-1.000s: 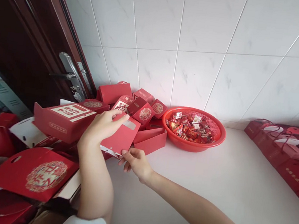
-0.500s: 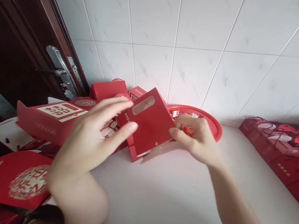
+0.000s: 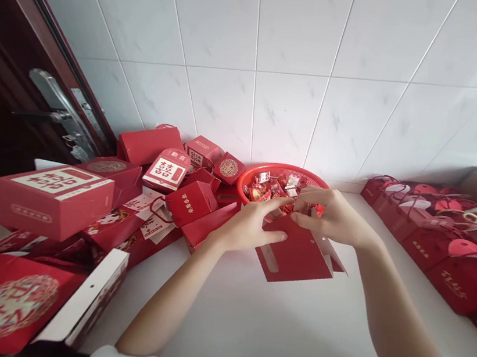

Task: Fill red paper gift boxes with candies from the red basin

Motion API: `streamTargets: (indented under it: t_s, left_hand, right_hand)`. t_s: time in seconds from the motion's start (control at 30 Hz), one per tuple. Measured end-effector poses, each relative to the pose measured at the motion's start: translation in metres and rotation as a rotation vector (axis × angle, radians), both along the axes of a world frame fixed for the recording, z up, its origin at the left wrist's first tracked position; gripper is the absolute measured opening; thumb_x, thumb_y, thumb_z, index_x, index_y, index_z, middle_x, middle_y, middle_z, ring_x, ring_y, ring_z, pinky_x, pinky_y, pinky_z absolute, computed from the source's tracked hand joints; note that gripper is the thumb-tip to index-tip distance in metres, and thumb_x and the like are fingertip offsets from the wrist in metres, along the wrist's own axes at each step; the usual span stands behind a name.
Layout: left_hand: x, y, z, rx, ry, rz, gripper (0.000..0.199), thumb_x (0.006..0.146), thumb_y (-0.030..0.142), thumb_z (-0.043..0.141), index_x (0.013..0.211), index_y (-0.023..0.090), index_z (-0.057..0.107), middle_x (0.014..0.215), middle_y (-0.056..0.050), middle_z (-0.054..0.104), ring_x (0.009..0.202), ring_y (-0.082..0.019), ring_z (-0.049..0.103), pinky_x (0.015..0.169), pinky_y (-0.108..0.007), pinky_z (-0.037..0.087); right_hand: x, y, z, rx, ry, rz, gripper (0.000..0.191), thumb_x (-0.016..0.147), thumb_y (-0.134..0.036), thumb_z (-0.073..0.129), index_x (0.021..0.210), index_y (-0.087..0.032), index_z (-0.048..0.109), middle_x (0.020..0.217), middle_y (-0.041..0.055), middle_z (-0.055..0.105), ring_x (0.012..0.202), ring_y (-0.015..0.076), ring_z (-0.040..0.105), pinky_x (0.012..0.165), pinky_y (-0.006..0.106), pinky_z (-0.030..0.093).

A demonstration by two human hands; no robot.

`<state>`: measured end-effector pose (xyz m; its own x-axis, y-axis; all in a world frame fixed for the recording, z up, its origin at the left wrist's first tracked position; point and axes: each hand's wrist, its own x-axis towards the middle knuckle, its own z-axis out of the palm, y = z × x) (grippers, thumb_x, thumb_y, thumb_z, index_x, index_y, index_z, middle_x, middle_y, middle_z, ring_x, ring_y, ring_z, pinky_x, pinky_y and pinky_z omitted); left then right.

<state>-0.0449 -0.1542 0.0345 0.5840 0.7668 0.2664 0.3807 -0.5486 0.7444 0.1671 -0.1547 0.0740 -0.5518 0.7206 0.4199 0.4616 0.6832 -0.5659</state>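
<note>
A red paper gift box (image 3: 296, 253) with an oval cut-out is tilted above the white counter, its flaps sticking out at the right. My left hand (image 3: 249, 227) grips its left upper edge between thumb and fingers. Curled over the upper right edge is my right hand (image 3: 334, 217), thumb and fingers closed on the box; whether anything small is also in those fingers is hidden. Just behind both hands stands a red plastic basket (image 3: 245, 175) holding wrapped candies (image 3: 270, 187), partly covered by my fingers.
Red boxes (image 3: 191, 204) lie heaped on the left, with a large box (image 3: 60, 196) and a white-edged box (image 3: 82, 298) nearer me. Red gift bags (image 3: 436, 245) line the right side of the counter (image 3: 219, 328). A tiled wall (image 3: 291, 109) and a door handle (image 3: 55, 102) are behind.
The box has turned and moved right and lower, in front of the basket. My left hand has gone from open beside the box to gripping it. The view has shifted right.
</note>
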Motion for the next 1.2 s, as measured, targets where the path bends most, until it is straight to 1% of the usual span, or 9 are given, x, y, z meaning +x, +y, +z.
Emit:
streamTargets:
  t_s: [0.13, 0.33, 0.5, 0.6, 0.7, 0.8, 0.93, 1.1, 1.2]
  left_hand:
    - [0.009, 0.010, -0.011, -0.059, 0.009, -0.056, 0.055, 0.075, 0.028, 0.080, 0.128, 0.024, 0.063, 0.129, -0.006, 0.068, 0.116, -0.026, 0.064, 0.097, -0.037, 0.051]
    - [0.014, 0.024, -0.028, -0.211, 0.044, -0.058, 0.042, 0.072, 0.034, 0.082, 0.109, 0.020, 0.068, 0.104, -0.005, 0.072, 0.096, -0.025, 0.067, 0.080, -0.033, 0.051]
    - [0.003, 0.031, -0.027, -0.216, 0.088, 0.017, 0.043, 0.071, 0.036, 0.082, 0.110, 0.020, 0.069, 0.101, -0.005, 0.074, 0.091, -0.025, 0.068, 0.078, -0.033, 0.052]
    - [-0.002, 0.030, -0.021, -0.214, 0.046, 0.012, 0.044, 0.076, 0.044, 0.079, 0.112, 0.020, 0.070, 0.112, -0.007, 0.074, 0.100, -0.027, 0.068, 0.085, -0.035, 0.053]
    - [0.000, 0.028, -0.018, -0.180, 0.005, 0.059, 0.042, 0.083, 0.052, 0.071, 0.112, 0.021, 0.073, 0.112, -0.006, 0.075, 0.105, -0.026, 0.067, 0.092, -0.034, 0.051]
    - [0.005, 0.027, -0.021, -0.098, -0.060, 0.149, 0.038, 0.091, 0.052, 0.060, 0.104, 0.020, 0.076, 0.101, -0.005, 0.075, 0.093, -0.022, 0.066, 0.084, -0.031, 0.051]
    - [0.012, 0.030, -0.032, -0.072, -0.107, 0.233, 0.039, 0.092, 0.051, 0.060, 0.088, 0.016, 0.077, 0.085, -0.005, 0.072, 0.077, -0.019, 0.062, 0.073, -0.030, 0.053]
    - [0.013, 0.033, -0.037, -0.112, -0.196, 0.262, 0.042, 0.085, 0.045, 0.070, 0.118, 0.020, 0.066, 0.093, -0.002, 0.071, 0.083, -0.019, 0.066, 0.076, -0.031, 0.056]
    - [0.013, 0.030, -0.034, -0.087, -0.189, 0.189, 0.029, 0.089, 0.040, 0.066, 0.110, 0.020, 0.069, 0.103, -0.004, 0.073, 0.091, -0.019, 0.067, 0.083, -0.030, 0.056]
  right_hand:
    - [0.005, 0.009, -0.020, -0.025, 0.020, 0.012, 0.018, 0.083, -0.023, 0.064, 0.065, -0.019, 0.066, 0.066, 0.0009, 0.061, 0.066, 0.0147, 0.053, 0.063, 0.029, 0.042]
    - [0.003, 0.020, -0.037, -0.075, 0.067, 0.054, 0.008, 0.084, -0.028, 0.069, 0.085, -0.021, 0.072, 0.086, 0.0036, 0.071, 0.084, 0.0202, 0.065, 0.075, 0.033, 0.052]
    - [0.018, 0.026, -0.033, -0.139, 0.161, 0.009, 0.042, 0.076, -0.050, 0.079, 0.105, -0.021, 0.070, 0.105, 0.0080, 0.073, 0.098, 0.0251, 0.068, 0.087, 0.038, 0.055]
    - [0.027, 0.027, -0.033, -0.213, 0.046, 0.009, 0.044, 0.073, -0.052, 0.081, 0.100, -0.019, 0.070, 0.099, 0.0074, 0.073, 0.091, 0.0235, 0.067, 0.079, 0.036, 0.055]
    - [0.029, 0.028, -0.037, -0.242, 0.003, 0.017, 0.032, 0.085, -0.050, 0.071, 0.088, -0.018, 0.069, 0.084, 0.0051, 0.071, 0.077, 0.0184, 0.063, 0.069, 0.032, 0.051]
    - [0.026, 0.032, -0.044, -0.260, 0.064, 0.046, 0.038, 0.095, -0.050, 0.056, 0.076, -0.018, 0.063, 0.069, 0.0019, 0.062, 0.065, 0.0140, 0.053, 0.059, 0.028, 0.043]
    - [0.022, 0.040, -0.052, -0.252, 0.121, 0.066, 0.047, 0.096, -0.053, 0.052, 0.064, -0.019, 0.047, 0.061, -0.0034, 0.044, 0.058, 0.0106, 0.037, 0.053, 0.025, 0.032]
    - [0.022, 0.046, -0.060, -0.337, 0.136, 0.100, 0.054, 0.095, -0.062, 0.050, 0.062, -0.021, 0.037, 0.059, -0.0067, 0.028, 0.055, 0.0090, 0.024, 0.049, 0.026, 0.021]
    - [0.025, 0.049, -0.066, -0.413, 0.114, 0.122, 0.056, 0.093, -0.066, 0.051, 0.063, -0.021, 0.037, 0.060, -0.0071, 0.026, 0.056, 0.0088, 0.023, 0.050, 0.026, 0.020]
